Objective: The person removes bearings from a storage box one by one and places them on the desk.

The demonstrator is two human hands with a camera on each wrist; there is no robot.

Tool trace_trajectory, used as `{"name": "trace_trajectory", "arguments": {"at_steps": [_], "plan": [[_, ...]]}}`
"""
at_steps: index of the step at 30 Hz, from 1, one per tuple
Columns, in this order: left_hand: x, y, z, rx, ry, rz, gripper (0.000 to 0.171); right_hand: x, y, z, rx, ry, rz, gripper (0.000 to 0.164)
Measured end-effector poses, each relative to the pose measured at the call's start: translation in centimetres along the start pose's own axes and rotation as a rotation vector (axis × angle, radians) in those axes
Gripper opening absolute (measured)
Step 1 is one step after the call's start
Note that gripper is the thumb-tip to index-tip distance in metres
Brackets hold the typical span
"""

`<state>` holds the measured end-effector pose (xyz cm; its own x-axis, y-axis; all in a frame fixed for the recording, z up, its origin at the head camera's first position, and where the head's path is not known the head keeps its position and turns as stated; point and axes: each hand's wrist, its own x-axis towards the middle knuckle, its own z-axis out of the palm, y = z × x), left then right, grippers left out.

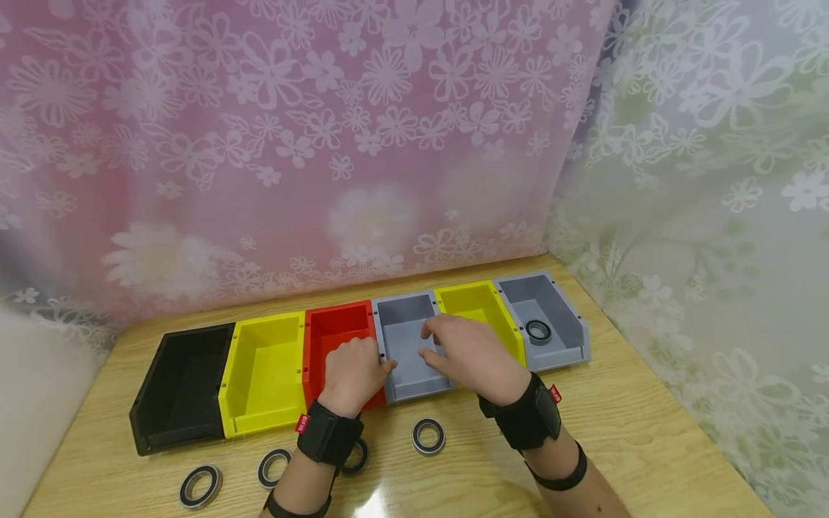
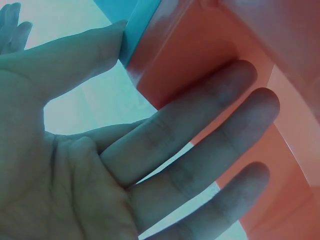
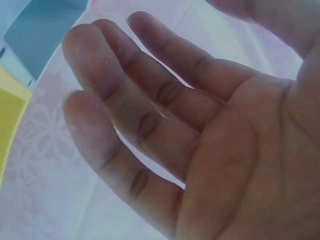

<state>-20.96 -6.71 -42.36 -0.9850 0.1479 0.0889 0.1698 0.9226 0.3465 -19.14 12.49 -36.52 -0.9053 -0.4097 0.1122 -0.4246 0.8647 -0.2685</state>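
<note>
My left hand [image 1: 352, 370] is over the front of the red bin [image 1: 340, 321], its fingers loosely extended against the red plastic in the left wrist view. The thumb [image 2: 100, 47] reaches the edge of the neighbouring grey bin [image 1: 404, 352]. Nothing lies in the left palm. My right hand [image 1: 476, 352] hovers over the right side of that grey bin and the front of a yellow bin [image 1: 476, 295]. Its fingers [image 3: 145, 125] are relaxed and slightly bent, with nothing between them. Closest in front is a ring bearing [image 1: 428, 437] on the table.
Further left stand another yellow bin [image 1: 265, 360] and a black bin [image 1: 184, 388]. A grey bin [image 1: 570, 352] at the right end holds a bearing [image 1: 538, 332]. More bearings lie on the wooden table [image 1: 622, 439], including one [image 1: 200, 486] at front left; my left wrist partly covers others.
</note>
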Motion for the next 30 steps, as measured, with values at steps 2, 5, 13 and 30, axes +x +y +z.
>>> {"name": "trace_trajectory", "arguments": {"at_steps": [2,5,13,30], "plan": [[0.0,-0.1,0.1,0.001,-0.001,-0.005,0.037,-0.1,0.4,-0.1,0.023,0.004,0.010,0.023],[0.0,-0.2,0.2,-0.001,-0.003,-0.007,0.038,-0.2,0.8,0.0,0.033,0.005,0.009,0.023],[0.1,-0.4,0.3,-0.016,-0.004,-0.006,0.038,0.1,1.8,-0.6,0.010,0.024,0.044,0.031],[0.2,-0.7,0.0,0.001,0.002,0.001,0.052,0.4,4.7,-1.8,0.045,-0.020,0.158,0.034]]}}
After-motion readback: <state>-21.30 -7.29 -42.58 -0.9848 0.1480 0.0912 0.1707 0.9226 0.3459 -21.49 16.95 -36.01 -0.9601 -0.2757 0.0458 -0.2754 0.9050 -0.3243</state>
